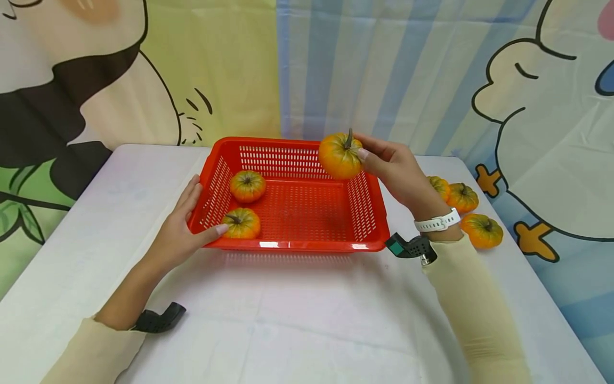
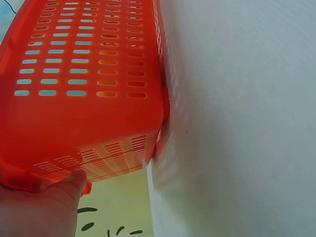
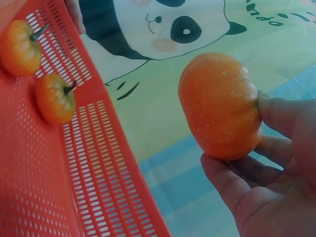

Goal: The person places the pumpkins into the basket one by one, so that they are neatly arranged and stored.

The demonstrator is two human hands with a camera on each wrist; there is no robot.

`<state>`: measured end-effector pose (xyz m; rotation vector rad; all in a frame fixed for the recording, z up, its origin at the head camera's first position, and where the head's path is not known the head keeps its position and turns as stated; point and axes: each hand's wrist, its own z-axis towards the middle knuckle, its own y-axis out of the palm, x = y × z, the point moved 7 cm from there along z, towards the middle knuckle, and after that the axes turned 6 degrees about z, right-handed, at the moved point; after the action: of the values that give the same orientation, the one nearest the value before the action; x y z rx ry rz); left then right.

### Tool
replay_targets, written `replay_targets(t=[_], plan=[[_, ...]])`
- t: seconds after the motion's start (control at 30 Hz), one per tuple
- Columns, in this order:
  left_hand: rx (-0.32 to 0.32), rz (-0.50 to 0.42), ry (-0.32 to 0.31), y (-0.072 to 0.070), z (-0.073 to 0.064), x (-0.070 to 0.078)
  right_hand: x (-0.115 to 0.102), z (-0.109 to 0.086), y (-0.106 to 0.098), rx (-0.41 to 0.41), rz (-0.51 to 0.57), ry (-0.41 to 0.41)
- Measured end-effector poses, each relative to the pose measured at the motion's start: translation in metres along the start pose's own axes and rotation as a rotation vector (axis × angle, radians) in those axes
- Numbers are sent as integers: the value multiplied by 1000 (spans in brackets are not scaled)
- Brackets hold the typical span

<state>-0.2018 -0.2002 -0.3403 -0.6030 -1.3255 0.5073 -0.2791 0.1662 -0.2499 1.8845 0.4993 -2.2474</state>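
Note:
A red slotted plastic basket (image 1: 302,246) sits on the table with two small orange pumpkins, one pumpkin (image 1: 247,186) behind the other pumpkin (image 1: 243,223), in its left part. My left hand (image 1: 178,230) holds the basket's left end, thumb over the rim near the front corner and fingers along the outer wall. In the left wrist view that hand is mostly cut off at the lower left. Above the basket's back right corner, my right hand (image 1: 390,168) pinches another pumpkin (image 3: 219,106) between thumb and fingers. Its dark stem points up in the head view.
Three more pumpkins lie on the table right of the basket: one pumpkin (image 1: 438,186) partly behind my right arm, another pumpkin (image 1: 462,198) beside it, and a nearer pumpkin (image 1: 482,231). A printed cartoon curtain (image 1: 240,69) hangs behind the white-covered table (image 1: 288,320).

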Motion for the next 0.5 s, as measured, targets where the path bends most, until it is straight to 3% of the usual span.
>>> replay_targets(t=[0.5], plan=[[-3, -12, -7, 1, -1, 0, 3, 34, 22, -22, 74, -25]])
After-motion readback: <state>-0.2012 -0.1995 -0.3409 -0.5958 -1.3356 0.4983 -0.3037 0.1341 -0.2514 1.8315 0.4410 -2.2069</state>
